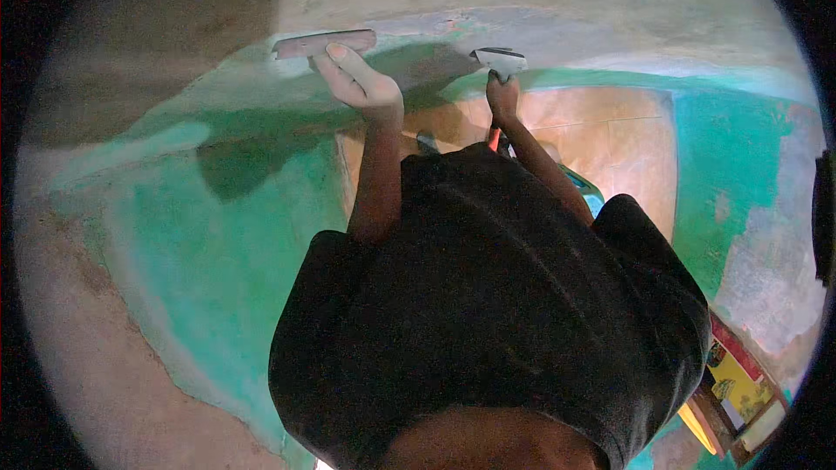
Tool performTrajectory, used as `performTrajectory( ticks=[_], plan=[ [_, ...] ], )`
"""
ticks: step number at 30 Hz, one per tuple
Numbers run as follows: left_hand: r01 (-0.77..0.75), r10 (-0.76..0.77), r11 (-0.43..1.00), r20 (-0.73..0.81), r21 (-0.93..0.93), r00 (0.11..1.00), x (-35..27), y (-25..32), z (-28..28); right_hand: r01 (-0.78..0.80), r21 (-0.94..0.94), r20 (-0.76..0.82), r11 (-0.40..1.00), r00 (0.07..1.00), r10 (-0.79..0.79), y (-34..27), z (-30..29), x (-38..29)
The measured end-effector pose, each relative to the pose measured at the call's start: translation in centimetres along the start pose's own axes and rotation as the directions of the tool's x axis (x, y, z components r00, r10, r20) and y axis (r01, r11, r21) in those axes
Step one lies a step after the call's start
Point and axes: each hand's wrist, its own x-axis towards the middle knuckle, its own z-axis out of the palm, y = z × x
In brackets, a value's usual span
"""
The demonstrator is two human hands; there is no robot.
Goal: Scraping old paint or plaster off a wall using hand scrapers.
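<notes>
My left hand (362, 81) grips a wide, flat scraper (326, 44), thumb laid along its blade. The blade rests close against the wall (509, 29), where a smooth grey coat meets green paint; whether it touches, I cannot tell. To the right, my right hand (503, 99) is closed around the neck of a putty knife (500, 60), its blade pointing up and away from me. Dark material or shadow lines that blade's far edge. Below the right fist shows a red-orange piece (494, 138), possibly the knife's handle.
Green paint (228, 261) with worn, bare patches covers the wall at both sides. A tan floor (607, 124) lies below. Partly behind my right arm is a blue-green object (588, 196). A framed colourful picture (741, 385) stands at lower right. My dark shirt (483, 300) hides much.
</notes>
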Motion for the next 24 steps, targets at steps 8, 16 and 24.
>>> performTrajectory(
  ticks=[8,16,24],
  plan=[
    [0.042,-0.038,0.994,0.042,-0.104,0.998,0.1,0.5,-0.1,0.052,-0.130,-0.061,0.990,0.996,-0.061,-0.3,0.2,-0.1],
    [0.032,-0.031,0.999,0.009,-0.032,0.999,-0.1,0.5,0.0,0.045,-0.126,0.022,0.991,0.999,-0.043,-1.0,-0.4,-0.4],
    [0.072,-0.071,0.997,0.033,-0.042,0.997,0.0,-0.5,-0.5,0.058,-0.148,-0.035,0.987,0.997,-0.064,-0.6,0.1,-0.2]
  ],
)
